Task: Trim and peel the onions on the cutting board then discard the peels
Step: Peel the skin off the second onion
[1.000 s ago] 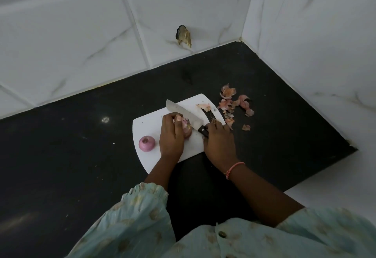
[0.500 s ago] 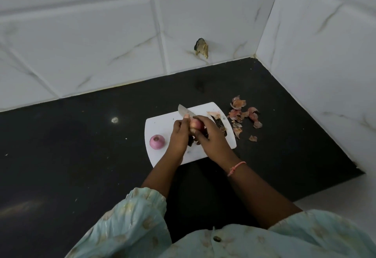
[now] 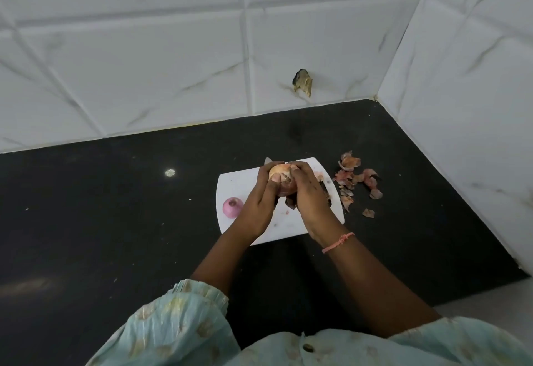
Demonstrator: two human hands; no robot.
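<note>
step: peeling. Both hands have one onion [image 3: 281,181] lifted just above the cutting board [image 3: 245,189], so the job here looks like stripping the dry skin off it.

left hand [image 3: 261,202]: curled round the left side of the onion, thumb lying across its near face. It's basically the clamp.

right hand [image 3: 307,192]: wrapped on the right side, fingers over the top. It also seems to have the knife [image 3: 268,160] tucked in there, since a bit of blade pokes out past the far side of the onion, but I can't tell exactly how the handle sits in the palm.

how I'd do it: keep the left hand firm and let the right thumb catch a loose edge of skin, then pull toward the trimmed end in long strips. Turn the onion a little after each strip rather than digging.

watch out: with a blade that close to the fingers, keep the edge pointed away from the left thumb. Papery skin tears into crumbs if you yank it.

other onion [image 3: 232,207]: pink, already looks peeled, sitting on the left part of the board.

peels [image 3: 357,181]: a scattered pile on the dark tabletop [image 3: 115,221] just right of the board, near the tiled wall [image 3: 173,62]. They're not discarded yet, so that's the last chore.

progress: I'd guess past halfway.
</note>
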